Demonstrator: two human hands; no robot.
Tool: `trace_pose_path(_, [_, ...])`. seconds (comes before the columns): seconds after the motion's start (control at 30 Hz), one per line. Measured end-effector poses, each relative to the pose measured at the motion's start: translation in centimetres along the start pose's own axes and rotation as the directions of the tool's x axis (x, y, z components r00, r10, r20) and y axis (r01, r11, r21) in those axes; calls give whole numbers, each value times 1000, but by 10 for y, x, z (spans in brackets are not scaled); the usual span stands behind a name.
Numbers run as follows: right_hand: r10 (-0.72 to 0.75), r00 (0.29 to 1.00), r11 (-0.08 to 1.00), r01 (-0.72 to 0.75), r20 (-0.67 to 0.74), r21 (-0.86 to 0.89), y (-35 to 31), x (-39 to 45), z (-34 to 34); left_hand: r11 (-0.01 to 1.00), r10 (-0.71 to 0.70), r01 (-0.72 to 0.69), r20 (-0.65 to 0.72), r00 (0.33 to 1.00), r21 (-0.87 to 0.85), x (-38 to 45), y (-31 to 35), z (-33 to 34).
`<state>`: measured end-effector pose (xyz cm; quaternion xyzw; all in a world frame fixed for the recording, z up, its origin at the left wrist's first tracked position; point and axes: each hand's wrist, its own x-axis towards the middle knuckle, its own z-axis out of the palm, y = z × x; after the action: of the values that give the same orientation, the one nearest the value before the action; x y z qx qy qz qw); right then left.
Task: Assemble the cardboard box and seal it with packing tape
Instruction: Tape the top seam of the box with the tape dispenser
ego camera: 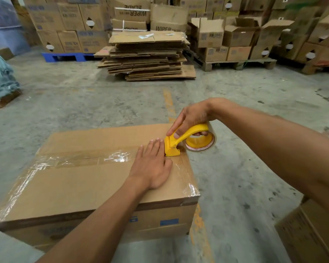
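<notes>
Here left hand (151,166) flat on box (84,186).

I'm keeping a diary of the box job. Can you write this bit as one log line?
step: taping top seam | left hand: flat on box | right hand: gripping yellow tape dispenser at right edge

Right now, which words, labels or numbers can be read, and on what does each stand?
"WIPER": stacked box behind the flat cardboard pile.
"WIPER BLADE", upside down: box beside it.
"KB-2041": open box on the wooden pallet.
Blue labels on the taped box: too blurred to read.
</notes>
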<state>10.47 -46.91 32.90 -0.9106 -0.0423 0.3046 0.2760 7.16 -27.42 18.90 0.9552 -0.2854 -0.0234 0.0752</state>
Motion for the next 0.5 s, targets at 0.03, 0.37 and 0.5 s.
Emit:
trace_pose_path(0.03, [1, 1000, 1000, -1, 4, 6, 1, 1, -1, 1000, -2, 2, -8, 1000, 1, 0, -2, 1])
trace_pose_path(0.37, [81, 997, 995, -81, 15, 56, 43, -30, -22, 999, -16, 16, -10, 1000, -28, -1, -3, 1])
trace_pose_path(0.5, [167, 985, 986, -167, -32, 15, 64, -46, -27, 1000, -8, 8, -16, 1000, -11, -2, -2, 1])
